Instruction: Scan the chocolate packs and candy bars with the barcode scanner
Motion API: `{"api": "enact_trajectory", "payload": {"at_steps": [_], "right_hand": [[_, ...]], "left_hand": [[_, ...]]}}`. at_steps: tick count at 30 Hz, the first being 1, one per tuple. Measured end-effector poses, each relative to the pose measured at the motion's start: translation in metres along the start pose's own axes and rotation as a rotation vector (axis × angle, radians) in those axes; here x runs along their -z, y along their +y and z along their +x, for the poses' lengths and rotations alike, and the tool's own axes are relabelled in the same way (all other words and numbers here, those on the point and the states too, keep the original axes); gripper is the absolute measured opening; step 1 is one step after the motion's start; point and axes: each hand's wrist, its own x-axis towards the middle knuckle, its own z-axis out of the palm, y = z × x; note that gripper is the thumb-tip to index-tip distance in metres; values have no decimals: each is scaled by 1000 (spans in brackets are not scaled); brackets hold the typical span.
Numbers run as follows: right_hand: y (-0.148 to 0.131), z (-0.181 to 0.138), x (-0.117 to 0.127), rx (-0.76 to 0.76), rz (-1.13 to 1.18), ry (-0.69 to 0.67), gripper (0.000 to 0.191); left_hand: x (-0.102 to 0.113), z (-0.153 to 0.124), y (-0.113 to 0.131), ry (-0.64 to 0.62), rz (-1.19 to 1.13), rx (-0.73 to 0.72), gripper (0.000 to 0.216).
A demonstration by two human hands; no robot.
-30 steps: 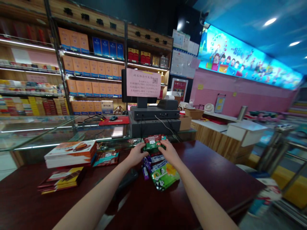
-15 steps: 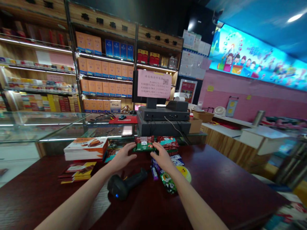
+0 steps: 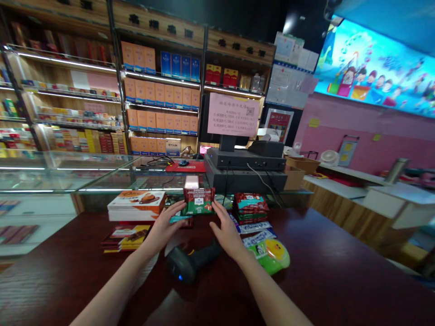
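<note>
My left hand (image 3: pixel 165 227) and my right hand (image 3: pixel 226 230) together hold a green-and-red snack packet (image 3: pixel 198 201) by its two ends, just above the dark wooden counter (image 3: pixel 326 271). Under it lies a teal packet (image 3: pixel 180 219). To its right sits a stack of red-and-teal packets (image 3: pixel 250 207), with purple-and-white packets (image 3: pixel 257 232) and a green pouch (image 3: pixel 272 254) in front of it. A black barcode scanner (image 3: pixel 190 262) lies on the counter between my forearms.
Flat white-and-orange boxes (image 3: pixel 136 205) and yellow-brown packets (image 3: pixel 125 236) lie to the left. Behind stand a glass display case (image 3: pixel 74 174), a cash register with a pink notice (image 3: pixel 244 163), shelves of orange boxes (image 3: pixel 159 113) and a side counter (image 3: pixel 356 190) at right.
Both hands separated one green-and-red packet from the stack and carried it left, lifting it upright. The stack now rests to the right. The camera view has shifted left.
</note>
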Motion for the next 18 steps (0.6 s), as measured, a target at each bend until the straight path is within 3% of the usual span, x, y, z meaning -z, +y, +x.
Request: {"api": "enact_trajectory", "payload": {"at_steps": [18], "right_hand": [[2,-14,-10,269,-62,238,50]], "left_hand": [[-15,-31,15,232,142,-73,40]]}}
